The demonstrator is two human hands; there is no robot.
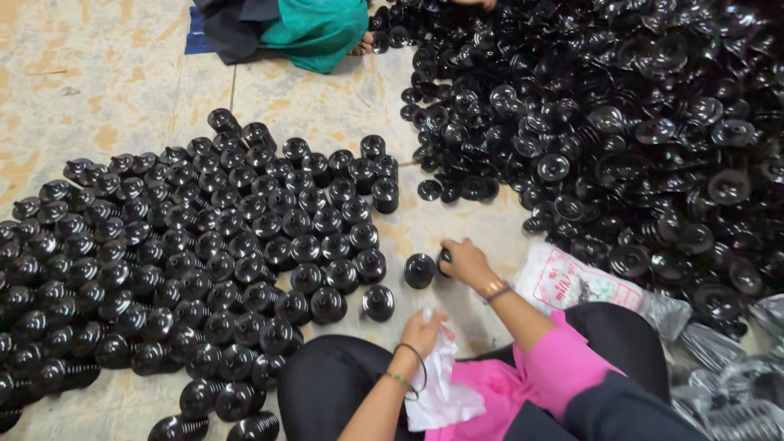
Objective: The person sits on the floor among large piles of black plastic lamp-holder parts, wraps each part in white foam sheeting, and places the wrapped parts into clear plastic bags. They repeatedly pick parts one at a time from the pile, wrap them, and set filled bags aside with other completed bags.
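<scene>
Right hand (465,261) on floor (106,73), fingers curled around small black part, only partly visible under hand. Lone black domed cap (420,270) standing just left of right hand, apart from it. Left hand (425,331) nearer body than cap, clenched on white cloth (441,392) draped over lap. Rows of upright caps (204,261) left of lone cap. Loose heap of black parts (637,147) beyond and right of it. Printed plastic bag (572,282) just right of right wrist.

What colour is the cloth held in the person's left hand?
White; the cloth in the left hand shows best in the head view, against the pink top.
</scene>
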